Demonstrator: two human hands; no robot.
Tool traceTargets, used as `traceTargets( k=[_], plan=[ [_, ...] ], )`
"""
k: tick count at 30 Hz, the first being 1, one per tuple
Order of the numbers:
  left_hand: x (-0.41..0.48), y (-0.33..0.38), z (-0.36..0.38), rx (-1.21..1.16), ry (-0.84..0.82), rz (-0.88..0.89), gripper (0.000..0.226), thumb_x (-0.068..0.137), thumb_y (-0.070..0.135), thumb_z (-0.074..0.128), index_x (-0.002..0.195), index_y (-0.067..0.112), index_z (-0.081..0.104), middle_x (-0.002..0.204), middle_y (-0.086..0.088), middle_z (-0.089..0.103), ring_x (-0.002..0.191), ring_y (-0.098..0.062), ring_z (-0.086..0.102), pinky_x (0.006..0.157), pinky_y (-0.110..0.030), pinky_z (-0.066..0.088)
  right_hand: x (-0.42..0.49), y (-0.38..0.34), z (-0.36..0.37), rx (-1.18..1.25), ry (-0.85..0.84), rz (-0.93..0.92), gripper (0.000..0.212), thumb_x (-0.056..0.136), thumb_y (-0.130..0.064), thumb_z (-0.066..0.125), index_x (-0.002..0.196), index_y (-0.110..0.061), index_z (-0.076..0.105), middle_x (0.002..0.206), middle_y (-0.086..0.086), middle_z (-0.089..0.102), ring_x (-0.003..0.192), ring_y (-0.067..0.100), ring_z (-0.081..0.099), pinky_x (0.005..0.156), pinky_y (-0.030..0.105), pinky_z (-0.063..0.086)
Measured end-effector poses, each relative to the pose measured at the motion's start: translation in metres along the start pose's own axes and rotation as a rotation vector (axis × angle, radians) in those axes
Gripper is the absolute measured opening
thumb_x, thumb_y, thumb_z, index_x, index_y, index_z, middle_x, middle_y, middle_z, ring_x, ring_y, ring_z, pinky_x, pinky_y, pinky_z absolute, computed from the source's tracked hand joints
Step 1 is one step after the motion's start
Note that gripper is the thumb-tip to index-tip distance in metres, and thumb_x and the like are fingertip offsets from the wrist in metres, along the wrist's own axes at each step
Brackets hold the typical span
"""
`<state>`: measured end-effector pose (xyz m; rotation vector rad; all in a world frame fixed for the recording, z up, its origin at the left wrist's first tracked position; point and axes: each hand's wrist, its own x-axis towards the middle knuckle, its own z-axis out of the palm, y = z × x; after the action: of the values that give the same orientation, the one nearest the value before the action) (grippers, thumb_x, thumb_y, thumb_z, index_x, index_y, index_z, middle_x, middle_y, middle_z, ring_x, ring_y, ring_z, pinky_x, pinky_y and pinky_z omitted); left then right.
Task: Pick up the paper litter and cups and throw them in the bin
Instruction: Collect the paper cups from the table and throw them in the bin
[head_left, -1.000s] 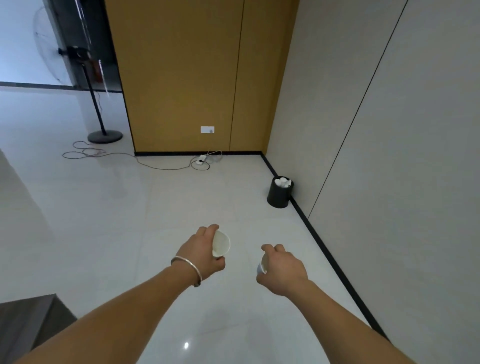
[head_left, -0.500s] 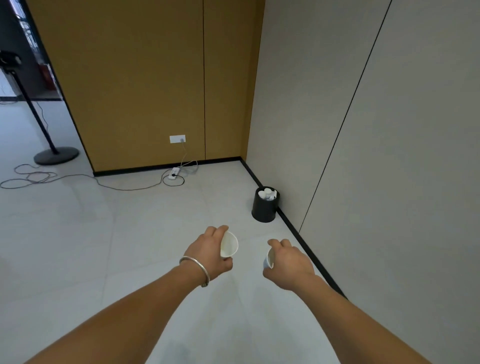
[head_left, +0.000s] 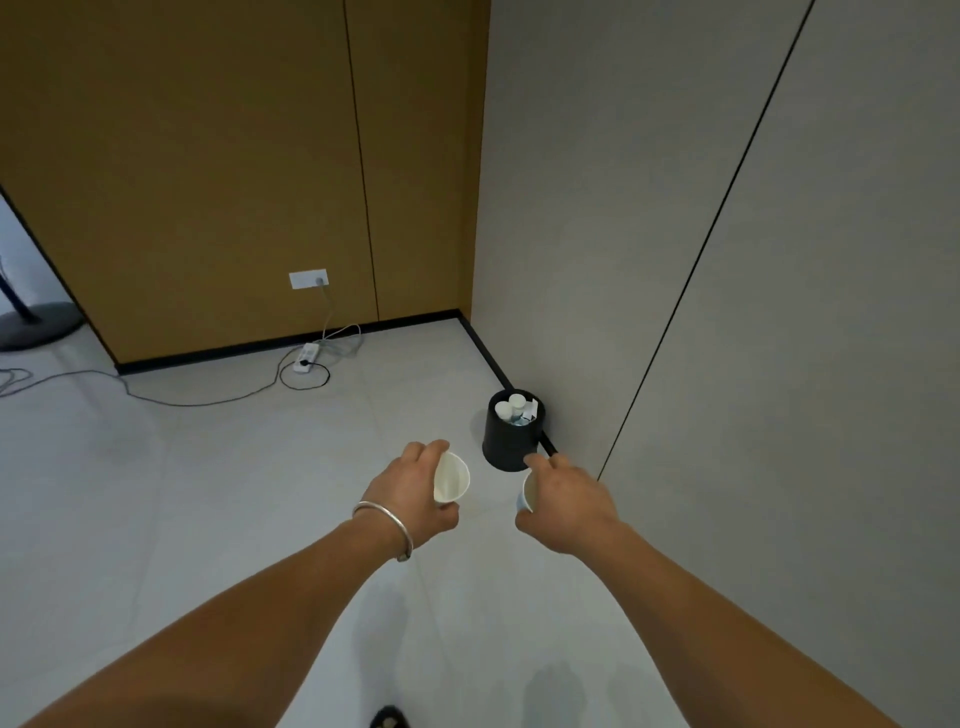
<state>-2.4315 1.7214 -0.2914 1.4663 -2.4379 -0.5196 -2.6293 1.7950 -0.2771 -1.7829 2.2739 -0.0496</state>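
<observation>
Left hand (head_left: 410, 493) is gripping a white paper cup (head_left: 451, 478), mouth tipped sideways; right hand (head_left: 569, 501) is wrapping a second paper cup (head_left: 529, 493), mostly hidden behind the fingers. Both are hanging in the air just short of the black bin (head_left: 511, 441), which is sitting on the floor against the grey wall (head_left: 675, 260), already holding cups and scraps. Judging: pickup done for these two, drop pending. No other litter visible on the floor (head_left: 208, 493)
</observation>
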Motion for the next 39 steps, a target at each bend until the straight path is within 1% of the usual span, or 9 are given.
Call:
traceTargets(
  k=[6,8,11,17,23,30,33,35,39],
  plan=[
    [0.149,-0.012,0.017,-0.029,-0.029,0.082,0.080,0.070,0.042,0.073,0.138,0.025,0.034,0.131,0.000,0.043,0.108,-0.023,0.053,0.083,-0.031,0.048,0.127,0.026,-0.015,0.015,0.002,0.077,0.073,0.080,-0.044,0.063,0.144,-0.026,0.031,0.131,0.004,0.043,0.115,0.027,0.050,0.086,0.036,0.045],
    [0.195,-0.011,0.018,-0.051,-0.044,0.092,0.080,0.070,0.041,0.073,0.138,0.025,0.034,0.131,0.000,0.041,0.107,-0.023,0.054,0.082,-0.030,0.048,0.165,0.036,-0.025,0.026,-0.015,0.114,0.073,0.080,-0.044,0.063,0.143,-0.026,0.030,0.129,0.004,0.043,0.114,0.027,0.051,0.085,0.036,0.045],
    [0.259,-0.008,0.019,-0.032,-0.067,0.148,0.080,0.069,0.041,0.073,0.137,0.024,0.035,0.130,0.000,0.041,0.106,-0.023,0.054,0.083,-0.030,0.048,0.215,0.052,-0.039,0.036,0.011,0.160,0.071,0.080,-0.043,0.062,0.142,-0.026,0.030,0.129,0.003,0.043,0.113,0.026,0.050,0.084,0.036,0.045],
    [0.369,-0.009,0.051,-0.045,-0.136,0.140,0.082,0.068,0.040,0.074,0.138,0.025,0.034,0.131,0.000,0.041,0.108,-0.024,0.053,0.084,-0.031,0.048,0.311,0.094,-0.040,0.052,-0.048,0.193,0.073,0.082,-0.043,0.062,0.144,-0.026,0.029,0.131,0.004,0.042,0.115,0.027,0.050,0.088,0.036,0.046],
    [0.468,-0.017,0.096,-0.097,-0.199,0.021,0.082,0.069,0.037,0.073,0.140,0.025,0.033,0.132,0.001,0.039,0.111,-0.023,0.051,0.087,-0.030,0.047,0.428,0.154,-0.036,0.039,-0.149,0.160,0.075,0.082,-0.043,0.063,0.146,-0.025,0.028,0.130,0.005,0.043,0.114,0.027,0.051,0.090,0.037,0.047],
    [0.561,-0.034,0.145,-0.183,-0.222,-0.177,0.080,0.071,0.039,0.071,0.140,0.026,0.033,0.132,0.001,0.041,0.113,-0.022,0.051,0.090,-0.032,0.049,0.560,0.191,-0.025,0.053,-0.268,0.095,0.074,0.082,-0.043,0.063,0.145,-0.025,0.027,0.133,0.004,0.042,0.117,0.026,0.049,0.091,0.035,0.045],
    [0.595,-0.047,0.172,-0.197,-0.260,-0.232,0.079,0.071,0.038,0.070,0.140,0.027,0.031,0.131,0.002,0.043,0.112,-0.020,0.051,0.089,-0.029,0.048,0.607,0.197,-0.008,0.039,-0.314,0.075,0.075,0.083,-0.045,0.062,0.146,-0.024,0.026,0.134,0.003,0.041,0.116,0.025,0.050,0.091,0.035,0.048],
    [0.621,-0.064,0.195,-0.248,-0.269,-0.303,0.081,0.072,0.037,0.070,0.141,0.029,0.028,0.133,0.003,0.042,0.114,-0.019,0.049,0.089,-0.027,0.047,0.644,0.200,0.010,0.043,-0.334,0.057,0.076,0.084,-0.045,0.061,0.147,-0.024,0.025,0.135,0.002,0.041,0.117,0.023,0.049,0.091,0.033,0.047],
    [0.674,-0.111,0.257,-0.325,-0.327,-0.395,0.093,0.074,0.034,0.073,0.147,0.030,0.016,0.132,0.004,0.038,0.116,-0.016,0.045,0.091,-0.025,0.046,0.717,0.205,0.065,0.098,-0.389,0.085,0.073,0.084,-0.040,0.060,0.147,-0.029,0.025,0.138,-0.003,0.038,0.118,0.018,0.046,0.091,0.029,0.045]
  ],
)
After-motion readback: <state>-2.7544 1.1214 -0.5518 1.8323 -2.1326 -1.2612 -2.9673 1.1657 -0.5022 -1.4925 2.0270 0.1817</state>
